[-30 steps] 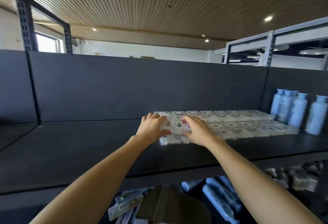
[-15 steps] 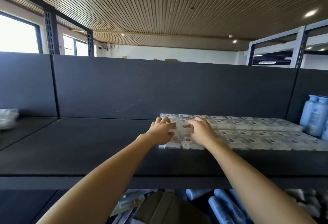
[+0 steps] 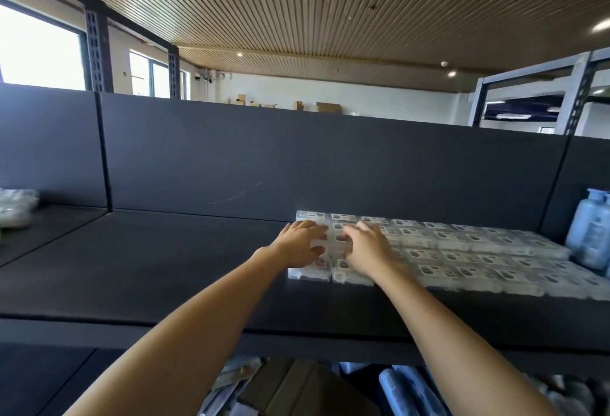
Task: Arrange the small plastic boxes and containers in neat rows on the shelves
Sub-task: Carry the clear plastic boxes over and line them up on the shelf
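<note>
Several small clear plastic boxes with printed labels lie flat in rows on the dark shelf, stretching from the middle to the right. My left hand rests on the leftmost boxes, fingers spread over their tops and thumb against the left side. My right hand lies on the boxes just beside it, fingers bent down onto the lids. Both hands cover part of the left end of the rows; a front box peeks out below the left hand.
Pale blue bottles stand at the shelf's right end. A clear bag of items lies on the neighbouring shelf at far left. Below the shelf edge are a brown carton and blue packages. A dark back panel rises behind.
The view has tilted up and shifted left, so the bottles sit nearer the right edge. Both hands stay on the left end of the box rows, pressed slightly closer together.
</note>
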`<action>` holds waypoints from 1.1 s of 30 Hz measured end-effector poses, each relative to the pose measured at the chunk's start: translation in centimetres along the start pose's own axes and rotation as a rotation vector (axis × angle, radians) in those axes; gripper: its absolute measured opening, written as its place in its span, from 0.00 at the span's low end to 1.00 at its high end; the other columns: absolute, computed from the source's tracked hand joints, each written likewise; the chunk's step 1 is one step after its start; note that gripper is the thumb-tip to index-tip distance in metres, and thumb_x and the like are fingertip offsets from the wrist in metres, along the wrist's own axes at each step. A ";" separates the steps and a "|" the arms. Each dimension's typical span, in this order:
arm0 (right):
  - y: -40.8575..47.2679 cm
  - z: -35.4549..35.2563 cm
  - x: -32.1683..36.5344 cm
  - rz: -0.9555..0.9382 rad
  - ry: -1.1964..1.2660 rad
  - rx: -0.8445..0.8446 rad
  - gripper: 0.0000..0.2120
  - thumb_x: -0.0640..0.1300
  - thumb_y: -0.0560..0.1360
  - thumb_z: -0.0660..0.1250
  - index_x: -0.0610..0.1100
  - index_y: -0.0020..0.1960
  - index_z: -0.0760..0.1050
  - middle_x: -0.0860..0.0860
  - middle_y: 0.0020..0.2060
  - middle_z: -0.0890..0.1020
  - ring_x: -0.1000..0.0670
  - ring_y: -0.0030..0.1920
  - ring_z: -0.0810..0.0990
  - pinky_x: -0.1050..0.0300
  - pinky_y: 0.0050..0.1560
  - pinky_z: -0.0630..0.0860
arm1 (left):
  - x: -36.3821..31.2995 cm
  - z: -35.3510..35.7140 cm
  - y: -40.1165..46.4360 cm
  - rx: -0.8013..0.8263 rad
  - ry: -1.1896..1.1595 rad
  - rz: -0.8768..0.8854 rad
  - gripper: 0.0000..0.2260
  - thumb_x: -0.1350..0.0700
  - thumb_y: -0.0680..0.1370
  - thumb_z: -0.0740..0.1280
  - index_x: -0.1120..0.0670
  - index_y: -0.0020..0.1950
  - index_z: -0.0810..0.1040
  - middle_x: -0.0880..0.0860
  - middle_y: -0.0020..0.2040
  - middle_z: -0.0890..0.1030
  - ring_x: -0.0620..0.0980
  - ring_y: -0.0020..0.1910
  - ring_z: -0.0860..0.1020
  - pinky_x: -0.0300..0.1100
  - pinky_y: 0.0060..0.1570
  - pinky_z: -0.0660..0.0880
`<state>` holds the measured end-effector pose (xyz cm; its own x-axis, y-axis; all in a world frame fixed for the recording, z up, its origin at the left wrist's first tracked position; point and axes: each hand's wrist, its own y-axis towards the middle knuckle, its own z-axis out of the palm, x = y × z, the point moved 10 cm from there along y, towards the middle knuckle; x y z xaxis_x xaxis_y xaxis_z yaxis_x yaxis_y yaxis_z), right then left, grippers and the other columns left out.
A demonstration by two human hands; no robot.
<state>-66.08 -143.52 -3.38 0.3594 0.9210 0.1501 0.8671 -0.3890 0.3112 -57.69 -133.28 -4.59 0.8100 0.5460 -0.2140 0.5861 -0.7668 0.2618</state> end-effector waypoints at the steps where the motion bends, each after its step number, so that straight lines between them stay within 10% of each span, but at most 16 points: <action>1: -0.1 -0.1 0.2 0.017 -0.035 0.019 0.25 0.39 0.75 0.65 0.50 0.71 0.70 0.48 0.73 0.68 0.42 0.71 0.66 0.47 0.66 0.71 | 0.0 -0.7 -0.3 -0.034 0.008 0.006 0.25 0.46 0.82 0.61 0.46 0.78 0.60 0.50 0.79 0.59 0.53 0.78 0.55 0.53 0.76 0.49; 15: -6.2 0.0 21.1 -0.393 0.029 -0.059 0.35 0.59 0.81 0.61 0.48 0.81 0.53 0.51 0.80 0.55 0.49 0.80 0.50 0.47 0.78 0.54 | 12.4 -10.5 -17.9 -0.192 0.344 -0.185 0.29 0.39 0.82 0.55 0.43 0.80 0.49 0.51 0.80 0.51 0.59 0.79 0.46 0.60 0.75 0.44; 33: -23.4 3.8 58.5 -0.803 0.120 -0.001 0.35 0.59 0.80 0.61 0.49 0.81 0.53 0.51 0.81 0.55 0.49 0.81 0.49 0.49 0.79 0.49 | 31.4 -20.5 -53.7 -0.163 0.451 -0.513 0.30 0.35 0.80 0.55 0.38 0.79 0.47 0.50 0.80 0.52 0.57 0.78 0.50 0.57 0.75 0.48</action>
<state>-64.02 -80.42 -5.44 -0.4116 0.9111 -0.0201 0.8445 0.3896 0.3675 -63.34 -68.03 -6.12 0.3396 0.9390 0.0539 0.8636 -0.3340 0.3776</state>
